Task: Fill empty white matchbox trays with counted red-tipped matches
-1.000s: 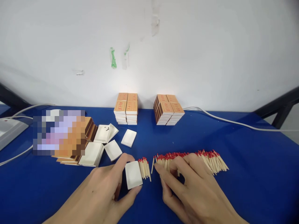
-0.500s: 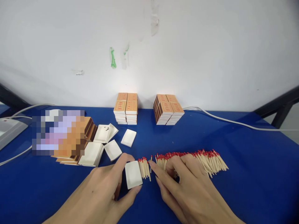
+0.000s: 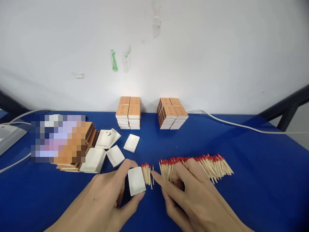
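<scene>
Matches (image 3: 214, 169), red-headed with pale stems, lie in a long heap on the blue table (image 3: 149, 216); in the head view we find them at three o'clock from the white tray (image 3: 136, 181) we hold. Our left hand (image 3: 106, 195), at eight o'clock from that tray, has finger and thumb clamped on its far and near edges. Just beside it, at three o'clock, we see a small group of matches (image 3: 145, 174), then a lone match (image 3: 153, 179) between group and heap. Our right hand (image 3: 190, 191) reaches partly over the heap, finger and thumb apart, index fingertip at the lone match; we cannot tell whether they touch. Loose white trays (image 3: 115, 156) lie at twelve and between ten and eleven o'clock, with orange box sleeves (image 3: 89, 135) farther out at ten, partly pixelated. Near the wall (image 3: 205, 64) we have two matchbox stacks, one (image 3: 127, 112) at twelve, another (image 3: 172, 113) at one; a white cable (image 3: 229, 122) runs at two.
</scene>
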`<action>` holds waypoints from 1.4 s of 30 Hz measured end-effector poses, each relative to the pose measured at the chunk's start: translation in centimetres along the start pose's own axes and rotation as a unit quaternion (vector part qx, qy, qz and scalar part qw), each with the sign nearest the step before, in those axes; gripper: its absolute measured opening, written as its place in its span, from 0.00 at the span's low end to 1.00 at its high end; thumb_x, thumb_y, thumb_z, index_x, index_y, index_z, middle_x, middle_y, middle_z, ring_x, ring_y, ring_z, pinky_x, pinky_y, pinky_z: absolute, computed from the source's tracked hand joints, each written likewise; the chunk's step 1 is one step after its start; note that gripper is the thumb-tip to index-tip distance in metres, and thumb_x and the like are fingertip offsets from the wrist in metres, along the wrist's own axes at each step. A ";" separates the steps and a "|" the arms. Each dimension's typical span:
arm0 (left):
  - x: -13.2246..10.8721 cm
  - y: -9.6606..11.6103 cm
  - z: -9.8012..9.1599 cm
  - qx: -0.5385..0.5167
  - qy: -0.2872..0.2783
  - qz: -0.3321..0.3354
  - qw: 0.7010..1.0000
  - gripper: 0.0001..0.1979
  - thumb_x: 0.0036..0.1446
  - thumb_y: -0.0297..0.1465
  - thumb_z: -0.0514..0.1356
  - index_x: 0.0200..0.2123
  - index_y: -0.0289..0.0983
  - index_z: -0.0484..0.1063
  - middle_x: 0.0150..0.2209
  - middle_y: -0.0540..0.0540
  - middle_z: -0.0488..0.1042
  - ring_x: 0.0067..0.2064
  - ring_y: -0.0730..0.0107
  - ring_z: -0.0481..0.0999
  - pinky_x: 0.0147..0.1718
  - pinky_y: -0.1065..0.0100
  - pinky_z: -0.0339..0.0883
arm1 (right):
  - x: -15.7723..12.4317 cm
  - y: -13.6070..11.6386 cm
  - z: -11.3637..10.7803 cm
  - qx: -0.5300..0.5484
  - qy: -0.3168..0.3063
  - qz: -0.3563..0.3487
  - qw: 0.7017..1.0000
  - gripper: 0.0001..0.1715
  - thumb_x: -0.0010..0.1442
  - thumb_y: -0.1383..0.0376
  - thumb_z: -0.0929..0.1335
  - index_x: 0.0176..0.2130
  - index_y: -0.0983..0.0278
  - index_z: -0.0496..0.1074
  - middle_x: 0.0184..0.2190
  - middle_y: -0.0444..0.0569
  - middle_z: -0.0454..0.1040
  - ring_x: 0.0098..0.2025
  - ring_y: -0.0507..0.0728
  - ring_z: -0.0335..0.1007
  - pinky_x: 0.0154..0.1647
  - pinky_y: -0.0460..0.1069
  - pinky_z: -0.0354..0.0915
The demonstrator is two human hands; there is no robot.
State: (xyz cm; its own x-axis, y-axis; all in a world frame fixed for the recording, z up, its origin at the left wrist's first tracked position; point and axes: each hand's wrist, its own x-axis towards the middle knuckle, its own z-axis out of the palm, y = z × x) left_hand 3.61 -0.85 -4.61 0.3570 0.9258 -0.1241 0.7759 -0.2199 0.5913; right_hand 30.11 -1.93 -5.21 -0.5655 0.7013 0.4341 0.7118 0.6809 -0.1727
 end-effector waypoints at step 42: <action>0.1 0.7 -0.4 -0.020 0.003 -0.003 1.000 0.11 0.73 0.45 0.62 0.51 0.48 0.73 0.20 0.61 0.66 0.19 0.75 0.70 0.20 0.75 0.59 | 0.1 -0.3 0.8 0.104 0.113 -0.025 0.988 0.16 0.66 0.78 0.70 0.49 0.67 0.83 0.30 0.46 0.66 0.33 0.55 0.56 0.33 0.53 0.59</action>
State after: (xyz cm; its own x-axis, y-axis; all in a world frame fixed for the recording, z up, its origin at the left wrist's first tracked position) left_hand 3.91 -0.81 -3.88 0.3496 0.9287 -0.1235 0.7563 -0.2019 0.6223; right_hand 29.50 -1.89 -5.85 -0.4730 0.6164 0.6296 0.5714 0.7585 -0.3134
